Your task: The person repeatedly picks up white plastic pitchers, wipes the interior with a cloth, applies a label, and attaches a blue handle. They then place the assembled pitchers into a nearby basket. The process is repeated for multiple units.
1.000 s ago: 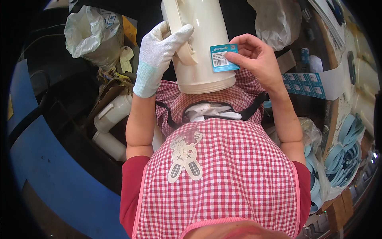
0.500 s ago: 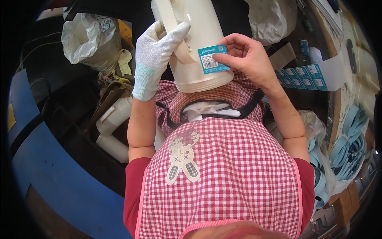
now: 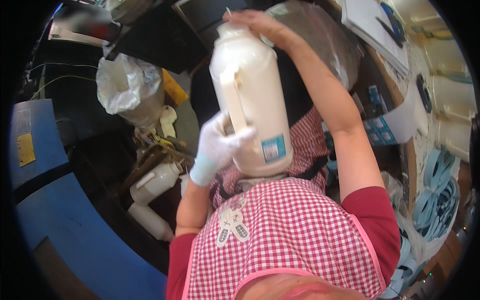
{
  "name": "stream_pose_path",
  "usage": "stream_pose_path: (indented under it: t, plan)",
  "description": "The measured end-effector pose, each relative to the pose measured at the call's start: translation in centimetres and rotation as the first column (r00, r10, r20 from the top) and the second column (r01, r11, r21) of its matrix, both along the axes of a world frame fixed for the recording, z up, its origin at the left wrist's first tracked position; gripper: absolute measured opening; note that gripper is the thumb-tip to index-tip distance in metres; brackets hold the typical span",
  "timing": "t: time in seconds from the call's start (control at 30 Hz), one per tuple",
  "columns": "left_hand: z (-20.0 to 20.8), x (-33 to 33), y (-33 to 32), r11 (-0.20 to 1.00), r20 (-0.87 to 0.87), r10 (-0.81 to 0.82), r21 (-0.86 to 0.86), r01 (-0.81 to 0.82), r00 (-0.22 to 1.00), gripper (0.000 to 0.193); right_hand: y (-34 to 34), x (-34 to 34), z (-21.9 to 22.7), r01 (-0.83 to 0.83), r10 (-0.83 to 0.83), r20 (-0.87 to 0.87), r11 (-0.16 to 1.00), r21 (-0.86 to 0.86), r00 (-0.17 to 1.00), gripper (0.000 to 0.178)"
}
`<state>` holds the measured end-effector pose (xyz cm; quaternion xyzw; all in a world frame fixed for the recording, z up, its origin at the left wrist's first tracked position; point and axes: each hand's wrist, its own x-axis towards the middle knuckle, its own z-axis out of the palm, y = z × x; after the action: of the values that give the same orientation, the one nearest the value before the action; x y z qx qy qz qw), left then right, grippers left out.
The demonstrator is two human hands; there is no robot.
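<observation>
Spreading across eight o'clock from your flask (image 3: 262,95), with twelve pointing away from you, smooth blue panels (image 3: 90,240) took up a large part of the room. At six, your apron (image 3: 285,225) was red-and-white checked cloth edged in pink. The workbench (image 3: 419,145) ran along the side at three, its pale top speckled. A crumpled clear bag (image 3: 320,42) sagged between one and two, partly behind your right forearm. The flask itself was in the middle, just in front of your apron: cream, glossy, a long cylinder stepping in to a narrow neck at twelve. A wrinkled white bag (image 3: 125,90) gaped at nine. Pale blue strips (image 3: 435,200) lay in loops at four, and two cream vessels (image 3: 155,182) lay tilted near eight. A curling label sheet (image 3: 382,131), printed in blue, hung at three.

Your left hand (image 3: 217,145), in a white knit glove with a mint cuff, was between seven and eight, fingers narrowed around the lower end of the flask's flat handle (image 3: 234,102). Your bare right hand (image 3: 260,22) was at twelve, fingers bent over the neck; whether they gripped it, I could not tell. Smallest, a blue-and-white rectangular label (image 3: 273,148) lay flat against the flask's lower wall at five.
</observation>
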<state>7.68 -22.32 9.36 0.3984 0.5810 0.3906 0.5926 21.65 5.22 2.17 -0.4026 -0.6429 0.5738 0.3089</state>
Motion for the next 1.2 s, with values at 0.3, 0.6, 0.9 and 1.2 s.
stream_pose_path:
  t: [0.3,0.6,0.9,1.2]
  plan:
    - [0.8,-5.6,13.4,0.844,-0.252,0.171,0.536,-0.01,0.953,0.044,-4.3,0.3,8.6,-0.307,0.312,0.025,0.913,0.268,0.95,0.032]
    - [1.8,0.7,16.7,0.945,0.153,-0.201,0.291,0.15,0.968,0.055,6.5,3.7,11.6,-0.119,0.171,-0.05,0.838,0.532,0.984,0.054]
    - [6.3,-10.7,10.2,0.786,0.28,0.105,0.565,-0.252,0.954,0.079,23.3,15.3,13.0,0.322,-0.021,-0.536,0.82,0.474,0.844,0.034]
    - [7.2,-17.7,3.3,0.575,-0.16,0.691,0.713,-0.401,0.705,0.072,5.5,15.6,-20.1,-0.077,-0.156,0.948,0.98,0.184,0.275,0.023]
